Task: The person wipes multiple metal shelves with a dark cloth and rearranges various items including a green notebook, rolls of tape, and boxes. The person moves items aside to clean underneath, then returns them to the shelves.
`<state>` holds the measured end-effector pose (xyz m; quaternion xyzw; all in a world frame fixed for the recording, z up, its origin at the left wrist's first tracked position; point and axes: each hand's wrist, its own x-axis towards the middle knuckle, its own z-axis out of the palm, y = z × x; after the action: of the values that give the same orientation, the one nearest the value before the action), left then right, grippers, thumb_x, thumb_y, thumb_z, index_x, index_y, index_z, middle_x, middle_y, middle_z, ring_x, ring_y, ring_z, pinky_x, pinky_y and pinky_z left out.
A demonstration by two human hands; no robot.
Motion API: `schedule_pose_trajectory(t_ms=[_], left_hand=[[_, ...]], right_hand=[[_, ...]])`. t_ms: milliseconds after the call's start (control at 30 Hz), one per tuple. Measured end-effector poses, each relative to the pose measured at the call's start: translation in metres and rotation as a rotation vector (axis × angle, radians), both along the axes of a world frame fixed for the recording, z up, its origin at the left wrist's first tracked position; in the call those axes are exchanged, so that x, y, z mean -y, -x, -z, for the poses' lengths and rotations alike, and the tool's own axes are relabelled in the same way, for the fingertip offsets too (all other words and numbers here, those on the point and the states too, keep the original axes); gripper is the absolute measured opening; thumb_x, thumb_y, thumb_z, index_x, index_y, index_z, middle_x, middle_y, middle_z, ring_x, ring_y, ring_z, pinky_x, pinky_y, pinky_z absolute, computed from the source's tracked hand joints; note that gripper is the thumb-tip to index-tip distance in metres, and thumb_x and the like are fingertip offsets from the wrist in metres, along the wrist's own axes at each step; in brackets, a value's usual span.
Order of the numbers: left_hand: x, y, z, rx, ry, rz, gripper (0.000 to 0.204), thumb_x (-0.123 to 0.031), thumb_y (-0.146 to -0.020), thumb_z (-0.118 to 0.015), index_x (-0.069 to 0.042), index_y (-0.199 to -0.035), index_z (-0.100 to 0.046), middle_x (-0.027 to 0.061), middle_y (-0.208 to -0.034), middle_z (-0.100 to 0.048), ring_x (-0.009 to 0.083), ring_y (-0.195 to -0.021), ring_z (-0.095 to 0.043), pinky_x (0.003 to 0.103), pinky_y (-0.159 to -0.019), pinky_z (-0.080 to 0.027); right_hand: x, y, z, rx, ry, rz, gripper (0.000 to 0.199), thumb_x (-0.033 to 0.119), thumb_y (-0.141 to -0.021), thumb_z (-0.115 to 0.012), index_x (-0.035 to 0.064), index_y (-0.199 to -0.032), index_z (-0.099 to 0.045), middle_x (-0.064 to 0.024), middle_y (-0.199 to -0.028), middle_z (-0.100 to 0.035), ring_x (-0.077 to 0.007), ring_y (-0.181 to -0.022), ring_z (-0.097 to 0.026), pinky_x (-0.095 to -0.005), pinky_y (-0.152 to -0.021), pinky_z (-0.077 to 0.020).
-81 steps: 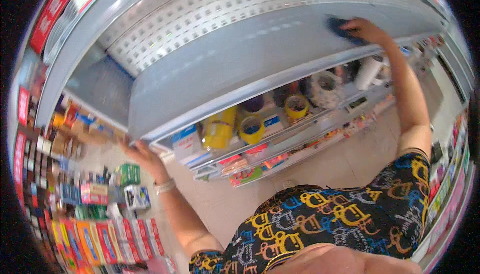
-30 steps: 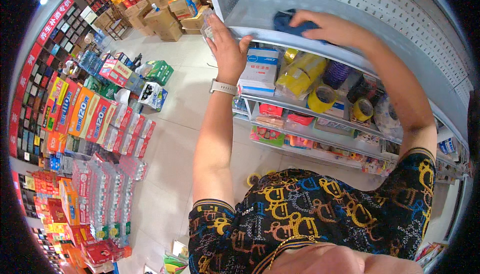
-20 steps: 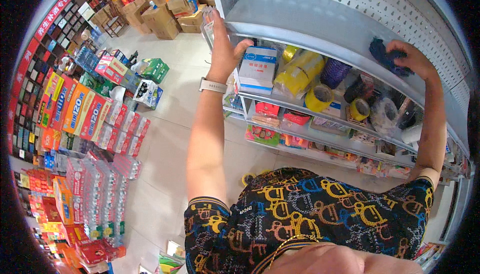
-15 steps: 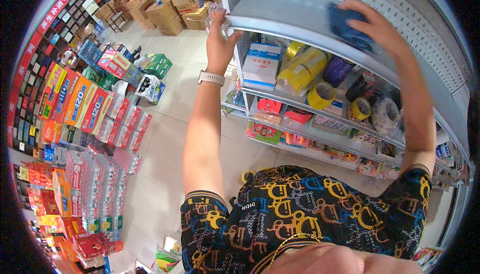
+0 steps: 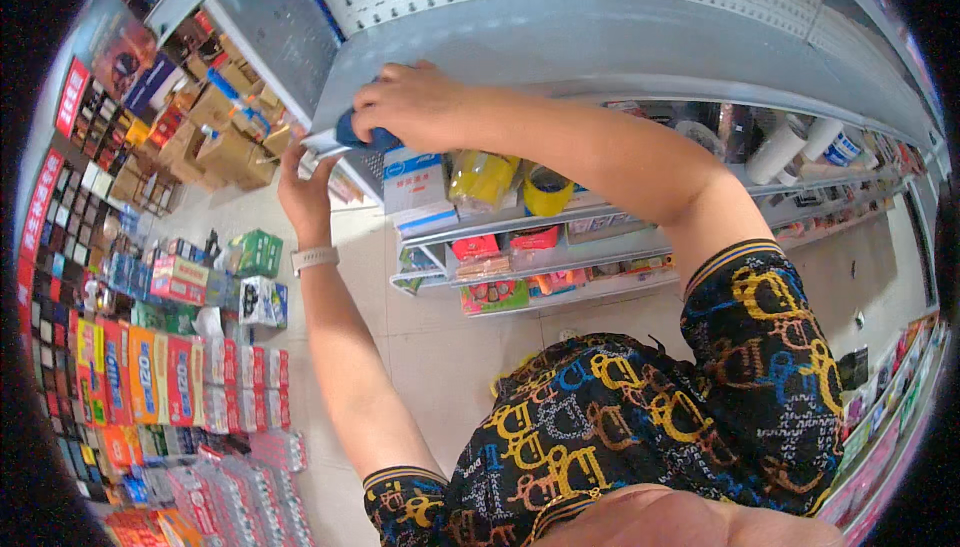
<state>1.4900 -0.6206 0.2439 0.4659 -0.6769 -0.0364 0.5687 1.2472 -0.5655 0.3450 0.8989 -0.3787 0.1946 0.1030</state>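
My right hand (image 5: 415,107) is closed on a dark blue cloth (image 5: 362,133), pressed against the front edge of the grey metal top shelf (image 5: 480,52) near its left end. Part of the cloth is hidden under the fingers. My left hand (image 5: 305,192) grips the left front corner of the same shelf unit, thumb on the near side. Just below the cloth, a blue-and-white box (image 5: 415,192) and yellow tape rolls (image 5: 548,190) sit on the second shelf.
Lower shelves hold red packets (image 5: 475,247) and other small goods. White rolls (image 5: 778,152) stand further right on the second shelf. To the left are stacked toothpaste-like boxes (image 5: 150,372), a green carton (image 5: 257,253) on the floor and brown cardboard boxes (image 5: 230,157) behind.
My right hand has moved the blue cloth leftward along the top shelf to its left front end. The view has shifted right, and my left hand still holds the shelf corner.
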Motion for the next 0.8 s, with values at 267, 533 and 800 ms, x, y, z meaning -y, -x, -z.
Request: schedule_pose_trajectory(t_ms=[267,533,800], left_hand=[[0.006,-0.015,0.002,0.039,0.046,-0.018,0.047,-0.008,-0.072,-0.080,-0.001,-0.115,-0.061,0.0118,-0.110,-0.066,0.0233,-0.102,-0.061,0.034,-0.093,-0.044],[0.022,-0.024,0.018,0.114,0.091,-0.041,0.043,-0.004,-0.076,-0.077,0.005,-0.114,-0.059,0.0153,-0.114,-0.064,0.0231,-0.107,-0.058,0.036,-0.097,-0.042],[-0.005,-0.013,0.009,0.030,0.024,0.097,0.054,-0.007,-0.088,-0.065,0.001,-0.137,-0.043,0.0157,-0.138,-0.049,0.0259,-0.125,-0.049,0.039,-0.104,-0.038]], right_hand=[[-0.108,0.208,-0.007,0.040,0.018,0.318,0.031,-0.010,-0.067,-0.054,0.0154,-0.081,-0.065,-0.0039,-0.118,-0.062,-0.0284,-0.114,-0.053,-0.0412,-0.091,-0.0448],[-0.184,0.467,0.001,0.130,-0.051,0.610,0.021,-0.009,-0.058,-0.053,0.0082,-0.068,-0.060,-0.0143,-0.098,-0.065,-0.0333,-0.104,-0.057,-0.0403,-0.086,-0.0462],[-0.306,0.587,0.069,0.734,0.388,1.500,0.021,0.008,-0.075,-0.056,0.0127,-0.091,-0.069,-0.0103,-0.095,-0.067,-0.0276,-0.094,-0.062,-0.0378,-0.079,-0.0488]])
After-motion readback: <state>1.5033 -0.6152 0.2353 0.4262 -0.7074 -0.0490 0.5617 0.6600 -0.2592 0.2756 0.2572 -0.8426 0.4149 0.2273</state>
